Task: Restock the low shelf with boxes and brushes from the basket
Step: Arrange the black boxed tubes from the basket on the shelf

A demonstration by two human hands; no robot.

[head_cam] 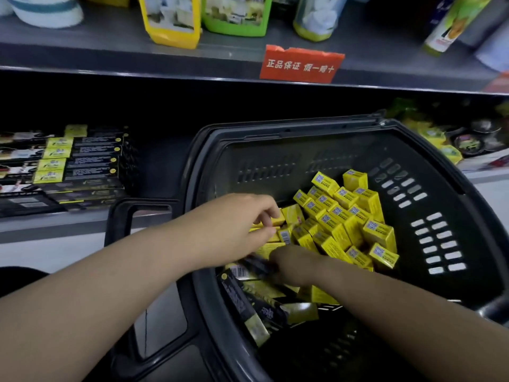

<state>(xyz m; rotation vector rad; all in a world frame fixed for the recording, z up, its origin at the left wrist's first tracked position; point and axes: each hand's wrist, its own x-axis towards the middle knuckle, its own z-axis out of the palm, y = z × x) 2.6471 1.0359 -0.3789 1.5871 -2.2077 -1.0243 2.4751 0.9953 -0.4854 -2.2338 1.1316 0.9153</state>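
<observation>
Both hands are down in the basket point(429, 172) rn, close together, nearly touching. Left hand point(239, 224) has its fingers curled, pinching one yellow box point(277, 220) betw thumb and forefinger at the near-left edge of the pile. Right hand point(292, 264) sits just below it, curled round a long dark pack point(254, 264). That bit is blurry tho, so the exact finger placement is hard to read. Pile of small yellow boxes point(355, 216) fills the middle/right of the basket, lots w/ QR-type labels facing up. More dark packs point(239, 299) lie along the basket's near-left side. Low shelf point(68, 226) is off to the left w/ a neat stack of dark-and-yellow packs point(85, 166) on it, well apart from the hands. Upper shelf point(110, 51) has pouches point(170, 20) standing on it and a red tag point(301, 64) on its front edge.
</observation>
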